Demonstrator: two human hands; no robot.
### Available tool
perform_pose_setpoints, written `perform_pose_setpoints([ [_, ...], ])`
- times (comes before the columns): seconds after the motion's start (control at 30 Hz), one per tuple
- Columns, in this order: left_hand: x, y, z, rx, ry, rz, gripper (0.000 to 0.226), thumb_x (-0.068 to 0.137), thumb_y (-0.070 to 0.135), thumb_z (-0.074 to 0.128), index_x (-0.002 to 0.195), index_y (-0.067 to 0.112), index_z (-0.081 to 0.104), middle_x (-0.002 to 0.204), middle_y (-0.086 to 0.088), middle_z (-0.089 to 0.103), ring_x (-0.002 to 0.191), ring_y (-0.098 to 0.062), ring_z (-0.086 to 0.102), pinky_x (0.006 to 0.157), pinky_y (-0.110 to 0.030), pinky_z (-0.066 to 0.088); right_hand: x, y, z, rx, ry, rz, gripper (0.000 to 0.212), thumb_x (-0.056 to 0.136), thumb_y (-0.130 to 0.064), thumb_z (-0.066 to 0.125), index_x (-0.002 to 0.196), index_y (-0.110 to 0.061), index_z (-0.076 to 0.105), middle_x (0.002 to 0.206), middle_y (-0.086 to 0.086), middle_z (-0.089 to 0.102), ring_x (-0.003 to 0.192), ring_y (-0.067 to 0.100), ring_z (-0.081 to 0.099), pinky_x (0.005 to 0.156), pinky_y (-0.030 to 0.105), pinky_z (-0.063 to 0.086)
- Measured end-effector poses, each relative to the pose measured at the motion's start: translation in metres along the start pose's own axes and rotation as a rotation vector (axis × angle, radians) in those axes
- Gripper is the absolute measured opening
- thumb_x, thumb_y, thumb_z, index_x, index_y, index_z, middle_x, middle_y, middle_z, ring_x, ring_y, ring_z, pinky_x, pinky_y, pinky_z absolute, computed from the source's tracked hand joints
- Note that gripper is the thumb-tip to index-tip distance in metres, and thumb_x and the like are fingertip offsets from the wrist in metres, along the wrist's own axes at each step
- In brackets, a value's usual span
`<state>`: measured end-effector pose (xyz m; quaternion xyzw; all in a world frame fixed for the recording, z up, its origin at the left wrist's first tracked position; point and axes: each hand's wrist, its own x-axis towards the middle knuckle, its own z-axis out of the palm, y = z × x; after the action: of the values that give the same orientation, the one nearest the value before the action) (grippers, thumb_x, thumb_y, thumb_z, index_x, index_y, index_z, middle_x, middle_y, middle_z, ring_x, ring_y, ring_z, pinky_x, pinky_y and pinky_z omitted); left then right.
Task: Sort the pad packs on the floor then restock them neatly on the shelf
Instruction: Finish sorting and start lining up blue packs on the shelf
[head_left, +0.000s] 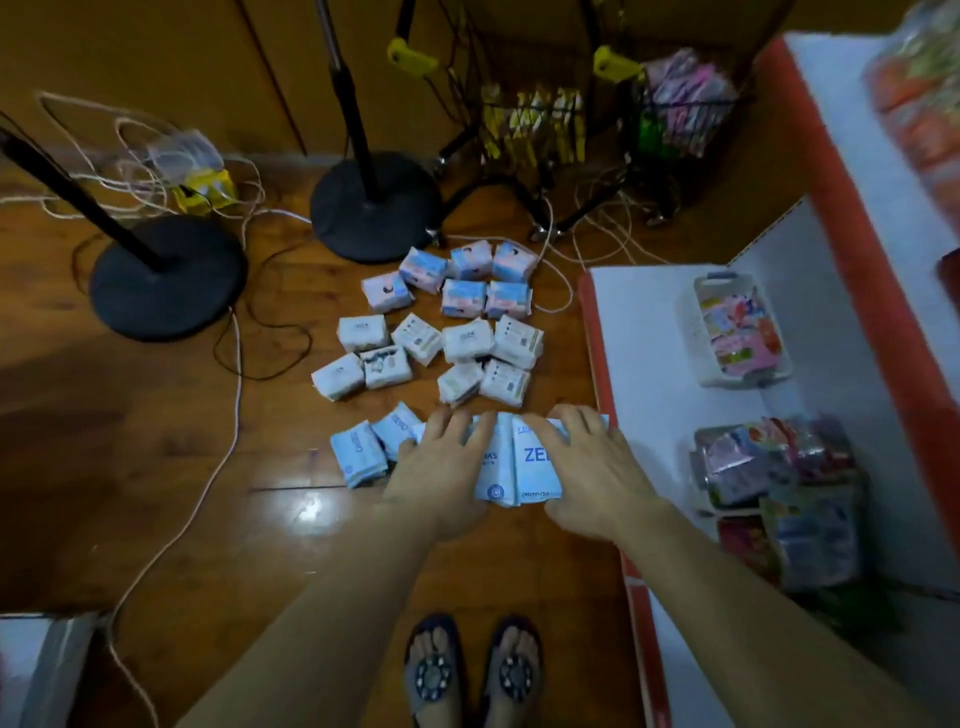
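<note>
Pad packs lie on the wooden floor in three groups: pink-and-blue packs (465, 278) at the back, white packs (441, 356) in the middle, light blue packs (363, 452) at the front. My left hand (441, 470) and my right hand (587, 467) clasp a bunch of several light blue packs (511, 465) from both sides, fingers over their tops and thumbs below. The white shelf board (654, 364) with its orange edge lies just to the right of them.
Two black stand bases (166, 278) (376, 205) and loose cables (228, 395) lie at the left and back. Wire baskets (530, 130) with packets stand at the back. On the shelf are a white basket (737, 332) and snack bags (779, 488). My sandalled feet (475, 670) are below.
</note>
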<state>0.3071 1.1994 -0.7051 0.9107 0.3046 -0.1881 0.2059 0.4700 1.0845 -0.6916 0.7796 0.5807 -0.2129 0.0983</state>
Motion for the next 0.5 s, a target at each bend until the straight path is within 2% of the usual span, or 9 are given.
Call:
perform_pose_setpoints([
  [0.13, 0.048, -0.019, 0.086, 0.101, -0.003, -0.012, 0.092, 0.086, 0.058, 0.059, 0.155, 0.027, 0.007, 0.154, 0.001, 0.027, 0.144, -0.028, 0.020, 0.115, -0.067, 0.015, 0.046, 0.015, 0.090, -0.053, -0.042, 0.002, 0.098, 0.075, -0.045, 0.068, 0.154, -0.030, 0.013, 0.150, 0.005, 0.026, 0.141, 0.030, 0.022, 0.117, 0.053, 0.021],
  [0.2, 0.071, -0.029, 0.129, 0.110, -0.011, -0.021, 0.091, 0.087, 0.060, 0.058, 0.156, 0.028, 0.008, 0.155, 0.002, 0.028, 0.145, -0.028, 0.020, 0.116, -0.068, 0.008, 0.068, 0.021, 0.134, -0.063, -0.063, -0.004, 0.097, 0.077, -0.045, 0.069, 0.155, -0.030, 0.013, 0.150, 0.005, 0.027, 0.142, 0.030, 0.021, 0.118, 0.055, 0.014],
  [0.37, 0.128, -0.053, 0.230, 0.100, -0.069, -0.021, 0.095, 0.085, 0.060, 0.059, 0.156, 0.026, 0.007, 0.155, 0.001, 0.027, 0.144, -0.028, 0.022, 0.117, -0.065, 0.013, 0.119, 0.035, 0.236, -0.077, -0.102, -0.009, 0.093, 0.080, -0.046, 0.067, 0.154, -0.030, 0.014, 0.152, 0.004, 0.027, 0.145, 0.031, 0.018, 0.119, 0.059, 0.007],
  [0.5, 0.169, -0.067, 0.301, 0.072, -0.075, -0.018, 0.093, 0.085, 0.057, 0.060, 0.156, 0.023, 0.009, 0.154, -0.002, 0.028, 0.142, -0.030, 0.025, 0.116, -0.061, 0.019, 0.152, 0.047, 0.308, -0.071, -0.125, 0.005, 0.092, 0.080, -0.044, 0.067, 0.153, -0.030, 0.013, 0.154, 0.004, 0.026, 0.146, 0.031, 0.017, 0.119, 0.056, 0.010],
])
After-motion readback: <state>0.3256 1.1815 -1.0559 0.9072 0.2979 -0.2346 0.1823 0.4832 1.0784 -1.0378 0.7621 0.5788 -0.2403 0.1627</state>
